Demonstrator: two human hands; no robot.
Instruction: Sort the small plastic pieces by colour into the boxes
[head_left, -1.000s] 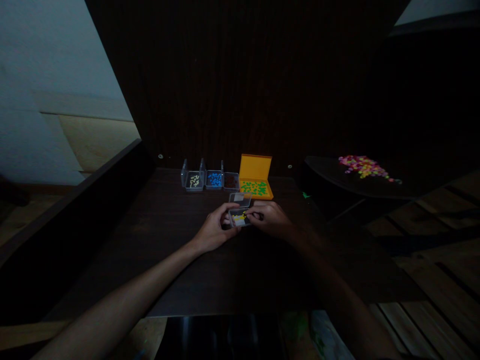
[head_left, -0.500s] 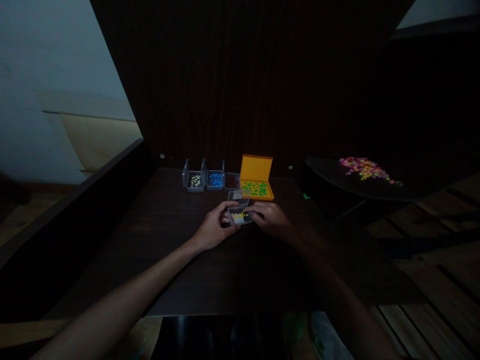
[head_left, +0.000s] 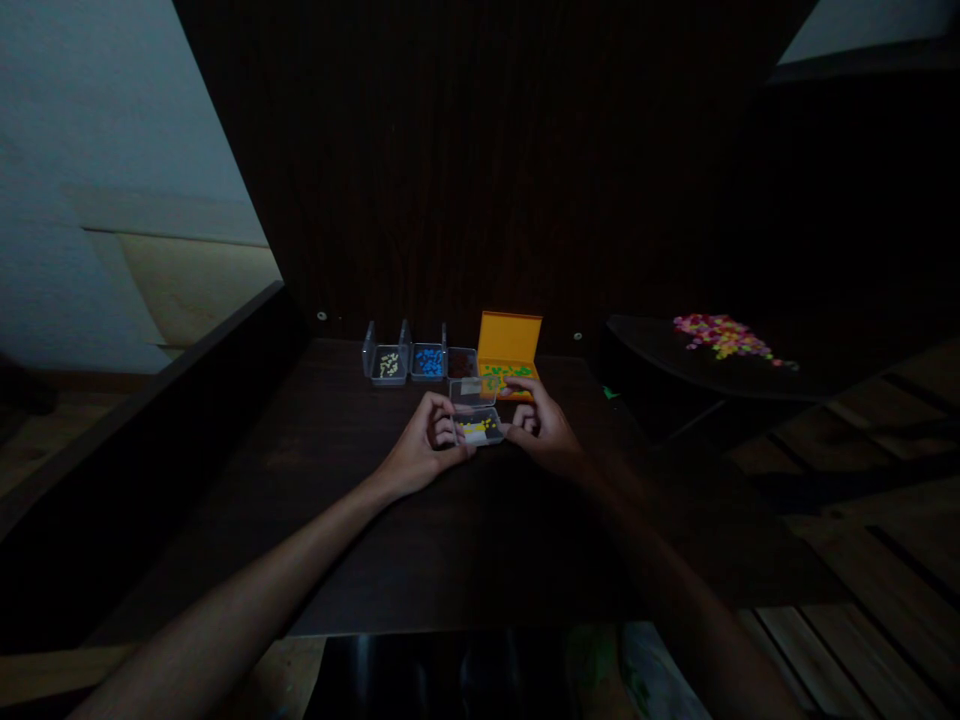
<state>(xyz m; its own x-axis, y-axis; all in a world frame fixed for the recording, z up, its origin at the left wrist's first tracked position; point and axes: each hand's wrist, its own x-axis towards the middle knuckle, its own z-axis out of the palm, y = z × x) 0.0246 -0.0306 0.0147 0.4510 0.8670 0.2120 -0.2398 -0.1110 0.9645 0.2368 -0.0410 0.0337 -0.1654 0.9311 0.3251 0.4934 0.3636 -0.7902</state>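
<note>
A small clear plastic box (head_left: 491, 434) with a raised lid (head_left: 472, 394) rests low over the dark tabletop, holding small yellow pieces (head_left: 478, 427) and a whitish patch. My left hand (head_left: 424, 445) grips its left side, thumb at the front corner and fingers behind. At the right end is my right hand (head_left: 546, 430), its thumb by the box's edge and its forefinger stretched apart toward the lid's side; the other fingers are bent. Just behind stands an open orange box (head_left: 511, 336) with green pieces (head_left: 517, 371), partly covered by my right hand.
Left of the orange box stand open clear boxes with dark brown pieces (head_left: 461, 362), blue pieces (head_left: 429, 360) and pale pieces (head_left: 388, 364). A heap of pink, yellow and purple pieces (head_left: 724, 337) lies on a dark surface at right. A dark side board (head_left: 150, 430) edges the left.
My right hand has drawn its fingers out of the box to its right side and spread its forefinger upward near the lid. The left hand still holds the box, which has shifted slightly left.
</note>
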